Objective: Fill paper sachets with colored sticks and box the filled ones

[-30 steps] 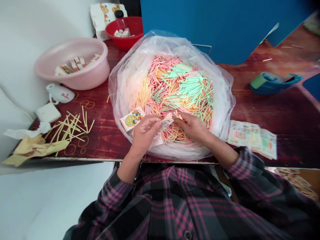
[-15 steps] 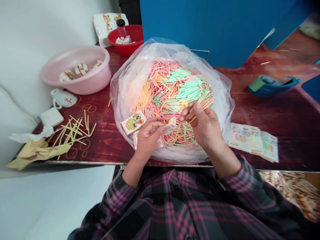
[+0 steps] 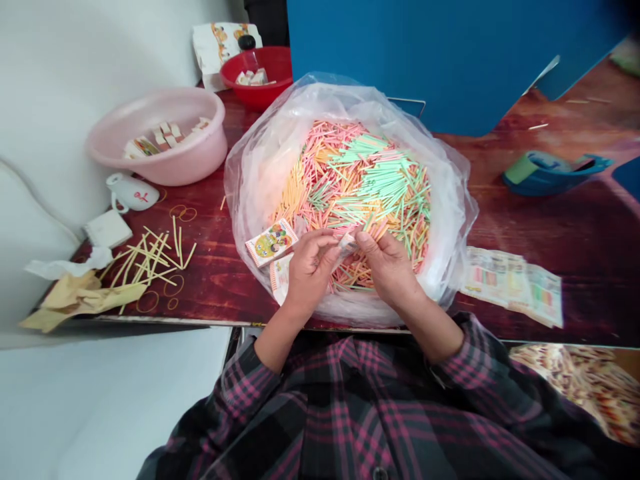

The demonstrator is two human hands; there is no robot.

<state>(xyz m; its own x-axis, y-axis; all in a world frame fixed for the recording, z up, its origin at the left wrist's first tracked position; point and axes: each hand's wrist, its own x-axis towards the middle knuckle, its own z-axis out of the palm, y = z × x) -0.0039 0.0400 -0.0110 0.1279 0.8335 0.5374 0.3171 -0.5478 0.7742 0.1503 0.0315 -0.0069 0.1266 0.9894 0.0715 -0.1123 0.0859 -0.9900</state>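
Note:
My left hand point(image 3: 311, 267) pinches a small printed packet point(image 3: 346, 241) over the near side of a clear plastic bag point(image 3: 255, 180). My right hand point(image 3: 393, 267) meets it there, fingers closed round a few thin coloured sticks point(image 3: 379, 230) whose ends are at the packet's mouth; how far in they reach is hidden. Loose pink, green, orange and yellow sticks point(image 3: 387, 177) fill the bag. Left of my left hand, a printed packet point(image 3: 271, 243) with a cartoon picture lies on the bag's edge, and another packet point(image 3: 280, 277) shows partly beneath it.
At the left stand a pink basin point(image 3: 165, 167) and a red bowl point(image 3: 260, 97), both holding small packets, and a white mug point(image 3: 134, 193). Yellow sticks point(image 3: 150, 257) and rubber bands lie in front. On the right are flat printed packets point(image 3: 515, 283) and a blue container point(image 3: 550, 177).
My right hand has moved left and down with its sticks, bringing them to the packet in my left hand. The whole view has shifted slightly.

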